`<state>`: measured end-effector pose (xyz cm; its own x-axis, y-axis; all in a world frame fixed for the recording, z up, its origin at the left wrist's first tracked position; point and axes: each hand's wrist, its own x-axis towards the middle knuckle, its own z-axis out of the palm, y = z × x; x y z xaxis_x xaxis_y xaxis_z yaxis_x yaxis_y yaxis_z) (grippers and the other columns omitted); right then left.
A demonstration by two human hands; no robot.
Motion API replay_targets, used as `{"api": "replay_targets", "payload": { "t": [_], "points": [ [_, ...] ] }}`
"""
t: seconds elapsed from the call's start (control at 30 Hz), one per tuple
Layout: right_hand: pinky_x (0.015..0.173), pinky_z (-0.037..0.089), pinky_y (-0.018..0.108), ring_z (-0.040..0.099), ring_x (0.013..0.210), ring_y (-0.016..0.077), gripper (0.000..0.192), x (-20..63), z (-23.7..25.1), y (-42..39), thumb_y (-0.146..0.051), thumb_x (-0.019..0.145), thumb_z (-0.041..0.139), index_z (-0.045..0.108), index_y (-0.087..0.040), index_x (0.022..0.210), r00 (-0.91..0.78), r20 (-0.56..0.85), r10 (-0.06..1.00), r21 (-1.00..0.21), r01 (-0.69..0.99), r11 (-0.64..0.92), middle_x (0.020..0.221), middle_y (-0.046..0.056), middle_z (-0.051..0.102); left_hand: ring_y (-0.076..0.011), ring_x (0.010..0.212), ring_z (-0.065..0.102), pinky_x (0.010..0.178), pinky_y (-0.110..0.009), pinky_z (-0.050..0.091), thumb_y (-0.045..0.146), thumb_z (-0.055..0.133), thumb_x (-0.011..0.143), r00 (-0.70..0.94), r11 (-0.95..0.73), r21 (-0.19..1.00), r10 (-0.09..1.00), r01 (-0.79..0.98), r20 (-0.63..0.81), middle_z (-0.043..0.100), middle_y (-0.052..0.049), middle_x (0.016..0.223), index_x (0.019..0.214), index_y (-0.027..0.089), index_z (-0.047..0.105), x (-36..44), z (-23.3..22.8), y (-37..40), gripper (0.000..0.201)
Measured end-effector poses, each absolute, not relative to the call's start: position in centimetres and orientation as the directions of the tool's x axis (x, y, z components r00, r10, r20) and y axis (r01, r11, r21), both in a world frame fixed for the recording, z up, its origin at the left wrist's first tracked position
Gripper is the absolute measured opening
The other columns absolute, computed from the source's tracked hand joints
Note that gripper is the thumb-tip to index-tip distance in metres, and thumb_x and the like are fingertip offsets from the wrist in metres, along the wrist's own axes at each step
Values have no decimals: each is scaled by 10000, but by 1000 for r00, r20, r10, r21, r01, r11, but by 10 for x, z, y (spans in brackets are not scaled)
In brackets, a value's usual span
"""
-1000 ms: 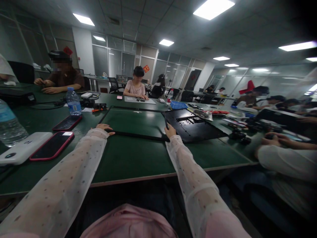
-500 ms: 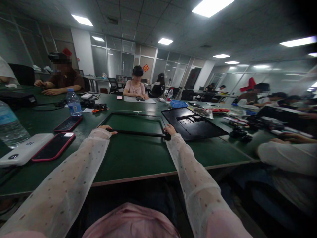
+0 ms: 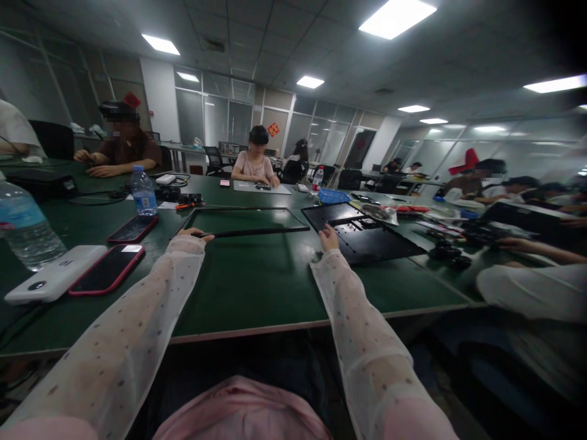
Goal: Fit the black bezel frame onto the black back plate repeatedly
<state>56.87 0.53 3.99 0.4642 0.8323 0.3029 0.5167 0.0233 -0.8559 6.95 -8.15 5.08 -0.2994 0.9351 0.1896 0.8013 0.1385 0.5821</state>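
Note:
A thin black rectangular frame (image 3: 261,232), like a screen bezel, is held over the green table; its right end looks slightly raised. My left hand (image 3: 192,234) is closed around its near left corner. Off the frame, my right hand (image 3: 329,238) is by the left edge of a black panel (image 3: 385,244), with its fingers apart and nothing visible in them. Whether those fingers touch the panel I cannot tell. The panel lies flat and has a recess with small fittings near its middle.
To the left are a phone in a red case (image 3: 107,269), another phone (image 3: 132,229), a white device (image 3: 55,275) and water bottles (image 3: 144,194). A blue basket (image 3: 334,195) stands beyond the panel. Other people sit around the table, one close on my right (image 3: 527,287).
My right hand has let go of the frame's near right corner and moved right, towards the panel. The frame has tilted, while my left hand keeps hold of it.

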Motion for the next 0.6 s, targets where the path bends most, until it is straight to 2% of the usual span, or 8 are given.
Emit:
{"api": "replay_targets", "payload": {
  "t": [0.1,0.2,0.27,0.33,0.43,0.5,0.6],
  "points": [
    [1252,318,578,422,1483,333,561,582,46,-10,-270,887,587,625,-196,1441,550,370,748,-765,637,-90,1503,174,553,-222,1036,651,902,-290,473,517,773,927,-407,231,679,907,697,109,761,-69,1131,1205,126,756,72,57,-83,480],
    [1257,283,634,289,1564,380,622,594,49,-28,-258,901,588,565,-232,1522,676,402,618,-748,631,-204,1652,182,334,-207,1000,659,877,-283,482,479,776,928,-413,117,789,892,603,183,757,-79,1083,1178,105,755,73,59,-86,450],
    [1243,316,647,318,1558,382,686,602,50,-38,-216,906,569,487,-260,1585,770,431,470,-775,583,-245,1634,189,308,-198,945,657,842,-277,493,466,801,901,-425,27,853,875,522,232,746,-66,1007,1119,113,752,73,60,-90,418],
    [1231,357,641,383,1530,387,742,612,51,-45,-199,910,558,407,-261,1633,864,414,288,-822,490,-289,1573,217,354,-190,890,645,814,-274,497,429,832,868,-465,-28,894,847,446,259,720,-44,915,1039,131,743,73,60,-94,355],
    [1249,361,637,422,1529,424,837,630,51,-48,-227,916,582,272,-196,1694,961,257,101,-897,277,-346,1540,288,382,-171,791,610,762,-272,492,399,841,853,-520,-99,940,811,327,267,669,-19,812,964,151,724,72,60,-94,296],
    [1256,352,656,452,1525,449,880,641,49,-47,-241,930,572,188,-168,1717,990,117,74,-928,135,-348,1567,335,367,-155,724,581,724,-268,489,404,834,855,-540,-149,961,802,232,255,641,-7,772,956,156,712,70,58,-92,294],
    [1203,428,662,543,1479,423,875,650,45,-44,-192,948,481,105,-214,1738,981,-37,191,-959,19,-281,1595,338,419,-144,705,575,719,-265,497,395,822,862,-564,-195,971,790,142,241,640,-7,772,950,152,709,66,57,-88,283]
  ]
}}
